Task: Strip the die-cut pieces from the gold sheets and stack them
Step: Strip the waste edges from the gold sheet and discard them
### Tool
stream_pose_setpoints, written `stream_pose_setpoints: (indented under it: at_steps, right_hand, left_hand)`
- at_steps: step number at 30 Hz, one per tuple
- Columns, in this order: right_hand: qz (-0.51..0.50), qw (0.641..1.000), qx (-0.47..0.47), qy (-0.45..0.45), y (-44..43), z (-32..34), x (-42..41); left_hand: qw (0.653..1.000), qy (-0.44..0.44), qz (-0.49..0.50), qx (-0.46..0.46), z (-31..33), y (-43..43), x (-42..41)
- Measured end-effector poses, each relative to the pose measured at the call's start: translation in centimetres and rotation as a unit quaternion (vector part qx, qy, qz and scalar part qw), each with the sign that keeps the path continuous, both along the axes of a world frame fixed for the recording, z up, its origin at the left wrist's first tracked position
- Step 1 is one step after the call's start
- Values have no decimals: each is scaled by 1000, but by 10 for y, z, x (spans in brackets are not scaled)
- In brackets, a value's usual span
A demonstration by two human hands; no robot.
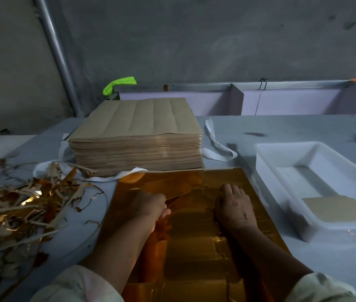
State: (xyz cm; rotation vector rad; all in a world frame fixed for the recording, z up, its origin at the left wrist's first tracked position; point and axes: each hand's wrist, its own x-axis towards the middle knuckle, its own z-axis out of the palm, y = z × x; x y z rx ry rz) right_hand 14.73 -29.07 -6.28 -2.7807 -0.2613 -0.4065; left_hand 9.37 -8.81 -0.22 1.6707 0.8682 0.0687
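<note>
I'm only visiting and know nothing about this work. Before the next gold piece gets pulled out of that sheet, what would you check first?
1. The right hand lies flat on the gold sheet, pinning it: ok.
2. The left hand grips the lifted gold pieces: ok.
3. Those pieces are cut fully free of the sheet: cannot tell.
4. The white tray has room; only one tan piece lies in it: ok.
5. The scrap pile lies to the left, off the sheet: ok.
</note>
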Motion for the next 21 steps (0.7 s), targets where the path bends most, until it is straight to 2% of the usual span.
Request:
stream_pose_setpoints:
  at_steps: [9,13,18,21]
  right_hand:
    - [-2,1000,-5,2,-1,1,0]
    - [-3,1000,-7,7,0,1,1]
    - [-7,1000,-11,-3,0,0,1]
    - [-11,1000,-9,-1,1,0,2]
  left_hand:
    - [994,34,-52,88,1,13,-13]
    - [973,81,-97,196,-1,22,-17]
    - [951,53,-72,295,6,27,-12]
    - [925,5,-135,356,3,27,-4]
